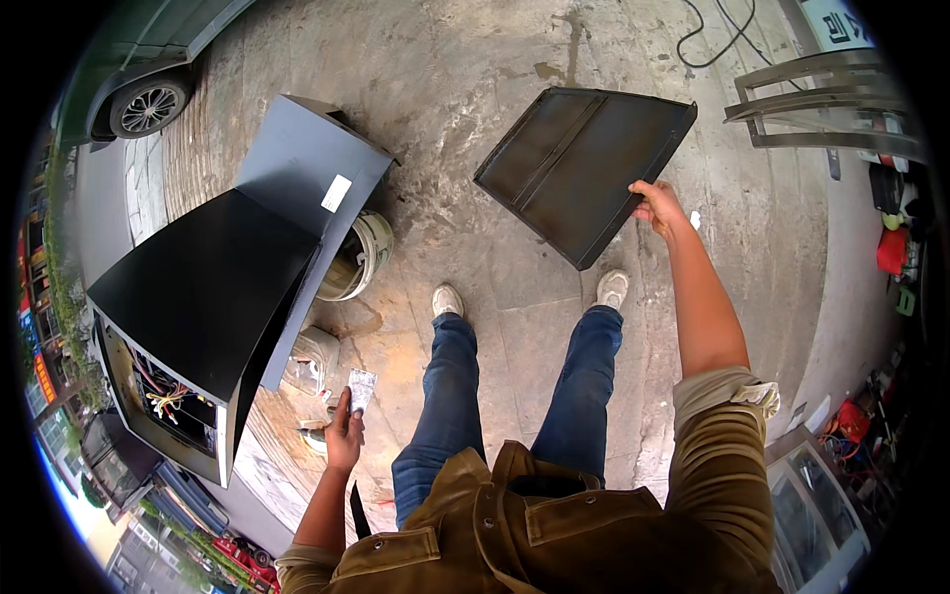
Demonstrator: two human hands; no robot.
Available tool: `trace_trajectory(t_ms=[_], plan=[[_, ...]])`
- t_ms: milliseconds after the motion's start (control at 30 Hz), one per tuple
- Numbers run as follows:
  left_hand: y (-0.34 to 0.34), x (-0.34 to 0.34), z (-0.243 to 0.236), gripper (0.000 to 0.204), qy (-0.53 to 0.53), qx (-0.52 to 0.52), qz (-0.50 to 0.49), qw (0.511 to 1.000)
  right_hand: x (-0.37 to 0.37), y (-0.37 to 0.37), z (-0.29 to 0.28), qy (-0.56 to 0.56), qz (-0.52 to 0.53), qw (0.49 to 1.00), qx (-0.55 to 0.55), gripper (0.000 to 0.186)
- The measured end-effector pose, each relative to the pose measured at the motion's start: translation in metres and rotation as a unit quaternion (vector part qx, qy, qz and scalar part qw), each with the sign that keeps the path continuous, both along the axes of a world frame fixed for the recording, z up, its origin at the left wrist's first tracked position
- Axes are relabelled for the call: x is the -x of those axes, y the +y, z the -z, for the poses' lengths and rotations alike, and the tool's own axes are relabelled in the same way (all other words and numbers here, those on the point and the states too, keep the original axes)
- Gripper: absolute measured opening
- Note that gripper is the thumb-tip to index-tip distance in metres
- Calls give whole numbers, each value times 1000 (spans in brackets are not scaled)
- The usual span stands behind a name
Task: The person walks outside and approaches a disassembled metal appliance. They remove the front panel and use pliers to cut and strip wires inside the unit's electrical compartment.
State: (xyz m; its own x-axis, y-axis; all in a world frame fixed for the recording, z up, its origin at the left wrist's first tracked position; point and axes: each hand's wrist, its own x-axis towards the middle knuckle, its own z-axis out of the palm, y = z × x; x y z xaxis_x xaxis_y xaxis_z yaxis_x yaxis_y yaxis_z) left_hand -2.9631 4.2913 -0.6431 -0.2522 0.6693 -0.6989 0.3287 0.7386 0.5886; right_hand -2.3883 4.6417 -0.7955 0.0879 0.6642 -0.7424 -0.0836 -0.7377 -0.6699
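In my right hand (658, 207) is a dark, greasy metal panel (604, 158) with a raised rim and a strip across its middle. My fingers grip its near right edge, and it hangs tilted over the ground. Low on the left, my left hand (344, 433) is closed round a scraper (363, 388) with a broad, stained whitish blade. Beyond that hand stands a large black and grey range hood (218, 267), its open side showing loose wires (170, 399). The scraper's handle is mostly hidden in my fingers.
Beside the hood stand a dirty white bucket (374, 247) and a smaller pail (312, 358). A car wheel (148, 107) shows at the far left. To the right are a metal frame (811, 99), a black cable (732, 42) and a glass-fronted cabinet (816, 510). Concrete (426, 129) lies underfoot.
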Motion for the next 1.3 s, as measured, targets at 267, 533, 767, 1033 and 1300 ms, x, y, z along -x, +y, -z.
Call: trace_trajectory(t_ms=[267,533,767,1033,1300], plan=[[-30,-144,37,51,37,59,-137,988,-137,88,87,-79,-117,990,17,16],[-14,-237,65,49,38,102,-98,989,-234,110,170,-230,35,972,-15,65],[13,-261,49,49,10,45,-94,994,-213,50,148,-171,27,983,-67,72],[-20,-208,-3,60,163,54,-47,984,-155,-62,21,-53,19,997,53,66],[-169,-115,9,35,176,92,-309,930,-49,-104,-83,-100,-79,992,20,60]])
